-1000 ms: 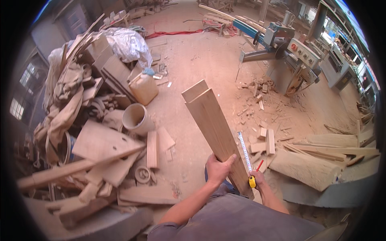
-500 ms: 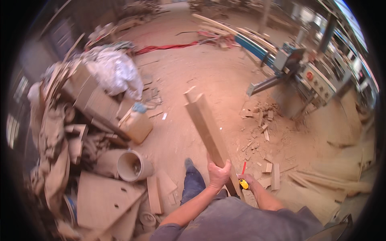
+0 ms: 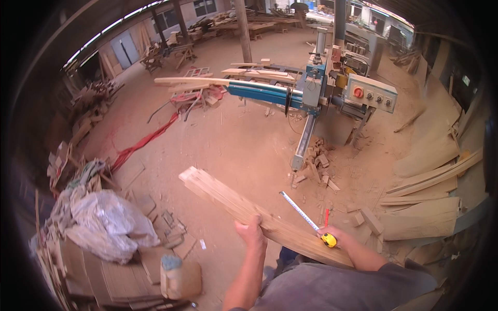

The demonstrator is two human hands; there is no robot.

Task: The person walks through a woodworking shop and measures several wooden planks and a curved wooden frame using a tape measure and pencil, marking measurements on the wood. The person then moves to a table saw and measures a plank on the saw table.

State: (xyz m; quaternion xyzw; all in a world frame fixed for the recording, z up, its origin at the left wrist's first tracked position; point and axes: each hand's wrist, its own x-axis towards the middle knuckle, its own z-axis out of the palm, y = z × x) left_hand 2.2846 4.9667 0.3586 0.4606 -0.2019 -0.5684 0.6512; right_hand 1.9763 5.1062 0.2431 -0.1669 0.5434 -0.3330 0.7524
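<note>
A long pale wooden board [image 3: 233, 204], perhaps more than one piece laid together, slants across in front of me from far left to near right. My left hand [image 3: 252, 236] is closed around its near edge at about mid-length. Beside the board's near right end, my right hand [image 3: 340, 238] is closed on a yellow tape measure [image 3: 328, 240]. Its white blade [image 3: 300, 211] sticks out forward and left, above the floor and apart from the board's far end. A thin red stick, like a pencil [image 3: 327, 216], points up from the same hand.
Ahead stands a blue sawing machine [image 3: 264, 92] with a control box [image 3: 371, 93] and wood offcuts [image 3: 319, 160] below. Planks [image 3: 430, 179] lie at right. At left are a plastic-covered heap [image 3: 111, 223] and a jug [image 3: 180, 280]. A red cable [image 3: 145, 140] crosses the floor.
My view has swung up and to the right, bringing the machine nearer the middle. The board has tilted from pointing ahead to pointing left. The tape's blade now shows drawn out.
</note>
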